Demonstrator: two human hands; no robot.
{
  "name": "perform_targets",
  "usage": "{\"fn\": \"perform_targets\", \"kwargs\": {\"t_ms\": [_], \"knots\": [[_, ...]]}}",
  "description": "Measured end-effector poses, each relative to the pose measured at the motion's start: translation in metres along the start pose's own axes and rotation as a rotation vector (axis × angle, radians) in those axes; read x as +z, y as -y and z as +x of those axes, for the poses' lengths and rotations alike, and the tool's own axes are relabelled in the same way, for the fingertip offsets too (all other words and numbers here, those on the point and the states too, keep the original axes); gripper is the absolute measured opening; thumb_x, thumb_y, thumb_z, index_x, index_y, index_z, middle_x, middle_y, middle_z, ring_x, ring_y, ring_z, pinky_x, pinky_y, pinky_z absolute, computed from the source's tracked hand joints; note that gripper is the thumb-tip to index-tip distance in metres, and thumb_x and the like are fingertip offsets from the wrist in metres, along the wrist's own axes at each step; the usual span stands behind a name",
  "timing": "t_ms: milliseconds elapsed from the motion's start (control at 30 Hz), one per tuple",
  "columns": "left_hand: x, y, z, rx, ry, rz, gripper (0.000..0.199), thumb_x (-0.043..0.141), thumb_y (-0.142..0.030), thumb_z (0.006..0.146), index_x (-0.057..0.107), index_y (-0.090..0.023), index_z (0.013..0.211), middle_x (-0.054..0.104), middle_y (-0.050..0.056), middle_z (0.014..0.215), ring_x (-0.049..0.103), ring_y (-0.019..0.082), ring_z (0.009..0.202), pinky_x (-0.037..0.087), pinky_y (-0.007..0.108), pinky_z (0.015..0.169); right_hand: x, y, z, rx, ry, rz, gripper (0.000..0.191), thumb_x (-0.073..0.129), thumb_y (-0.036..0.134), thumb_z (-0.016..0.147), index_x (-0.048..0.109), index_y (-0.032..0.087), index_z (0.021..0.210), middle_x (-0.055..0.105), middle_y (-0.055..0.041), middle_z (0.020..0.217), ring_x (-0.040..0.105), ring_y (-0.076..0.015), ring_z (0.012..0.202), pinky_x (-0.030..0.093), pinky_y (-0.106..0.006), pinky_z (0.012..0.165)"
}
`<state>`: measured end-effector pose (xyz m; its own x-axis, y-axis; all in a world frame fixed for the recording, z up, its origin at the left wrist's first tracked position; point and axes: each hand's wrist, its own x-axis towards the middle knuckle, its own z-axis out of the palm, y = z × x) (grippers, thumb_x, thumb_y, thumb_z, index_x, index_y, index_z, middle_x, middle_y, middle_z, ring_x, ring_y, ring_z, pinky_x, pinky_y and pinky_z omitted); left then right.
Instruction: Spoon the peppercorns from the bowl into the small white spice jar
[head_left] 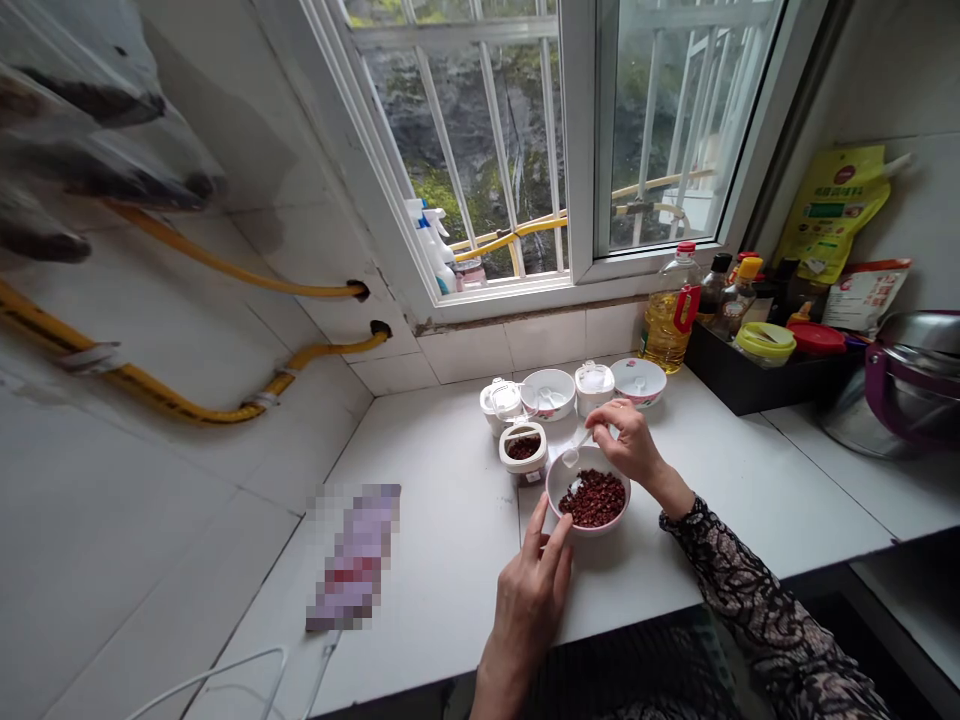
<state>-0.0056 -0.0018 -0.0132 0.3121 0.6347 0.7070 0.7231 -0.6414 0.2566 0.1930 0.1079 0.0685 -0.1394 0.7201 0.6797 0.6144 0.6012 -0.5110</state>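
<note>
1. Dark red dried peppercorns point(596, 498), as they appear to be, lie heaped in a white bowl point(555, 484) on the white counter point(435, 500), near its front edge. The heap sits toward the near right of the bowl, so a scoop is best drawn from that side.

2. The person's right hand point(624, 440) pinches the handle of a small pale spoon point(571, 456) between thumb and fingers. The spoon's head hangs over the far left part of the bowl and looks bare, though it is small in view. A light pinch like this suits shallow scoops; a tight one would likely jerk and scatter pieces.

3. The left hand point(529, 590) is relaxed, its fingers extended and resting against the bowl's near left rim rather than gripping it; whether the thumb touches the bowl cannot be told. That contact seems enough to steady the bowl, provided the fingertips stay outside the contents.

4. An open jar point(525, 466) with similar dark red contents stands just beside the bowl, at its far left, a pale bar crossing its mouth. Any spoonful carried between the two calls for a level spoon and a low path, since the bar could knock pieces loose.

5. A lidded container point(595, 385) stands behind the bowl, so the right wrist does well to avoid wide sweeps.
</note>
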Motion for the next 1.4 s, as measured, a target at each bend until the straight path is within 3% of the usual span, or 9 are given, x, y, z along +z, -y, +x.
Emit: {"fn": "perform_targets", "kwargs": {"t_ms": [167, 267, 400, 533, 967, 1100, 1233, 1333, 1400], "knots": [[0.002, 0.001, -0.003, -0.007, -0.001, 0.001, 0.034, 0.049, -0.014, 0.096, 0.055, -0.018, 0.129, 0.052, 0.021, 0.141, 0.072, 0.014, 0.076, 0.056, 0.021, 0.061, 0.011, -0.003, -0.007, -0.027, 0.282, -0.04, 0.019, 0.052, 0.01, 0.075, 0.066, 0.02, 0.068, 0.069, -0.0013, 0.063, 0.057, -0.0158, 0.06, 0.037, -0.042, 0.097], [0.004, 0.002, -0.005, -0.01, -0.019, 0.0, 0.034, 0.048, -0.014, 0.097, 0.056, -0.018, 0.129, 0.051, 0.02, 0.143, 0.072, 0.015, 0.08, 0.056, 0.021, 0.06, 0.016, 0.002, -0.009, 0.017, 0.346, 0.034, 0.02, 0.051, 0.009, 0.074, 0.067, 0.019, 0.066, 0.071, -0.0022, 0.066, 0.059, -0.0153, 0.062, 0.039, -0.04, 0.095], [0.004, 0.002, -0.004, -0.006, -0.017, 0.011, 0.033, 0.048, -0.014, 0.097, 0.055, -0.018, 0.129, 0.051, 0.021, 0.142, 0.072, 0.015, 0.078, 0.056, 0.021, 0.059, 0.013, 0.003, -0.007, 0.264, 0.326, 0.196, 0.02, 0.049, 0.012, 0.072, 0.067, 0.019, 0.064, 0.067, -0.0006, 0.057, 0.059, -0.0147, 0.058, 0.046, -0.03, 0.074], [0.001, 0.001, -0.001, 0.008, -0.019, 0.017, 0.03, 0.048, -0.014, 0.098, 0.057, -0.016, 0.126, 0.054, 0.022, 0.139, 0.071, 0.013, 0.071, 0.055, 0.02, 0.058, 0.006, -0.001, -0.004, 0.509, 0.279, 0.38, 0.018, 0.049, 0.015, 0.068, 0.067, 0.018, 0.064, 0.062, 0.002, 0.05, 0.057, -0.0132, 0.051, 0.043, -0.023, 0.057], [0.0, 0.0, 0.0, 0.017, -0.015, 0.016, 0.03, 0.047, -0.015, 0.098, 0.056, -0.016, 0.126, 0.055, 0.023, 0.137, 0.071, 0.012, 0.069, 0.055, 0.02, 0.056, 0.006, -0.004, 0.001, 0.691, 0.172, 0.606, 0.016, 0.05, 0.017, 0.061, 0.065, 0.018, 0.057, 0.059, 0.0021, 0.045, 0.053, -0.0118, 0.048, 0.043, -0.024, 0.056], [0.0, 0.0, 0.0, 0.0, 0.007, 0.008, 0.032, 0.048, -0.014, 0.097, 0.056, -0.017, 0.128, 0.052, 0.022, 0.141, 0.071, 0.012, 0.072, 0.055, 0.02, 0.058, 0.006, -0.001, 0.002, 0.681, 0.131, 0.687, 0.013, 0.054, 0.02, 0.065, 0.067, 0.017, 0.066, 0.064, 0.0008, 0.052, 0.057, -0.0127, 0.054, 0.047, -0.026, 0.062], [0.0, 0.0, 0.0, -0.006, 0.007, -0.005, 0.031, 0.048, -0.015, 0.097, 0.055, -0.017, 0.128, 0.053, 0.022, 0.141, 0.071, 0.013, 0.072, 0.056, 0.02, 0.059, 0.014, 0.005, -0.001, 0.577, 0.065, 0.705, 0.015, 0.057, 0.026, 0.077, 0.068, 0.017, 0.081, 0.071, -0.0027, 0.067, 0.065, -0.0158, 0.066, 0.05, -0.029, 0.07], [0.0, -0.001, 0.001, 0.005, -0.015, -0.001, 0.029, 0.046, -0.016, 0.098, 0.056, -0.017, 0.126, 0.054, 0.023, 0.138, 0.071, 0.013, 0.071, 0.056, 0.02, 0.058, 0.021, 0.011, -0.004, 0.402, 0.025, 0.604, 0.018, 0.052, 0.027, 0.087, 0.067, 0.018, 0.092, 0.075, -0.0058, 0.082, 0.069, -0.0184, 0.076, 0.051, -0.032, 0.073], [0.0, -0.001, 0.002, 0.011, -0.018, 0.007, 0.029, 0.046, -0.016, 0.098, 0.056, -0.016, 0.126, 0.055, 0.023, 0.138, 0.072, 0.013, 0.071, 0.056, 0.021, 0.058, 0.025, 0.014, -0.007, 0.195, 0.022, 0.421, 0.019, 0.049, 0.022, 0.092, 0.067, 0.019, 0.096, 0.076, -0.0072, 0.087, 0.069, -0.0197, 0.08, 0.05, -0.036, 0.078]]}}
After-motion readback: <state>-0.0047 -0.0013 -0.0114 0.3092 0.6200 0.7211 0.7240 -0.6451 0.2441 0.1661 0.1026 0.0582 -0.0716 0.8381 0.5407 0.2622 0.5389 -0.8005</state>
